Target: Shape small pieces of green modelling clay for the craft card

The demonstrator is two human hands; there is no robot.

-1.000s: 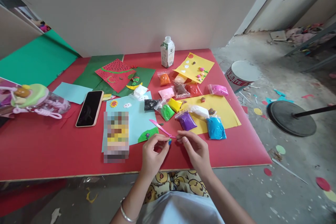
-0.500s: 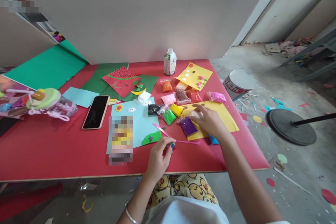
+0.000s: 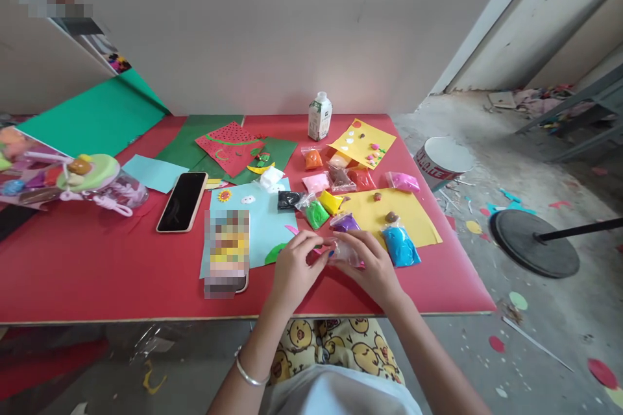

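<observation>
Close to the table's front edge, my left hand point(image 3: 296, 269) is closed in a pinch with a small blue piece of clay point(image 3: 331, 253) at its fingertips. My right hand point(image 3: 374, 267) grips a clear plastic bag point(image 3: 346, 251) with something whitish in it, right beside the left fingertips. A pink plastic clay knife point(image 3: 292, 229) lies partly hidden behind my hands. Just beyond them rests a purple clay bag point(image 3: 345, 223). To the right of my right hand is a blue clay bag point(image 3: 401, 246) on the edge of a yellow sheet point(image 3: 413, 217).
Several other clay bags, including green point(image 3: 316, 214) and black point(image 3: 289, 200), lie farther back. A light blue picture sheet point(image 3: 263, 227), two phones, one black-screened point(image 3: 182, 202), and a white bottle point(image 3: 320, 117) share the red table point(image 3: 121, 279). A bucket point(image 3: 445, 159) stands right.
My right hand has come back from the yellow sheet with the clear bag, meeting my left hand. The blue clay bag and brown bits on the yellow sheet are now uncovered.
</observation>
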